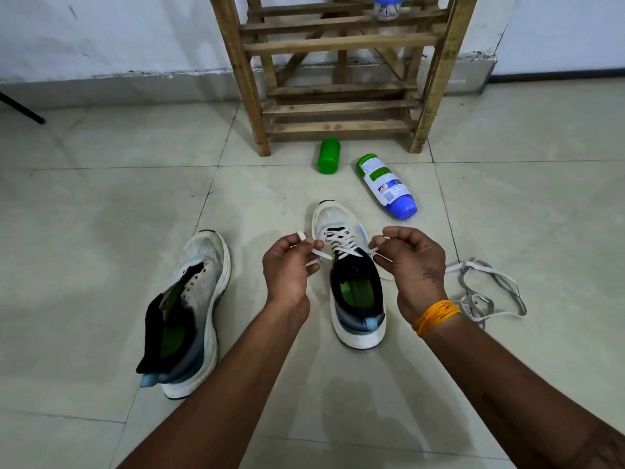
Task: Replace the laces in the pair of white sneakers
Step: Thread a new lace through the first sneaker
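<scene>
Two bare forearms enter from the bottom edge of the frame, their elbows cut off, and converge toward the centre. The right forearm carries an orange thread band [436, 316] at the wrist. The left hand [287, 265] is curled, its fingers pinching one end of the white lace [343, 245]; the right hand [411, 262] is curled likewise and pinches the other end. The hands are apart, one on either side of the laced sneaker [351, 275], which stands at centre frame with its toe pointing up the picture. The lace crosses through its upper eyelets; the fingers hide exactly how each end is held, and part of the shoe's right side is covered by the right hand.

At lower left lies the second sneaker [189, 309], without a lace, its tongue flopped open over a green insole. Right of centre, partly hidden behind the right wrist, a loose grey-white lace [490, 292] lies tangled on the tiled floor [101, 214].

Farther up, a blue-capped bottle [387, 186] lies on its side, its label too small to read, and a green container [328, 155] lies near it. Behind them stands a wooden rack [338, 79], its top cut off by the frame edge, with a blurred jar [387, 6] on a shelf.
</scene>
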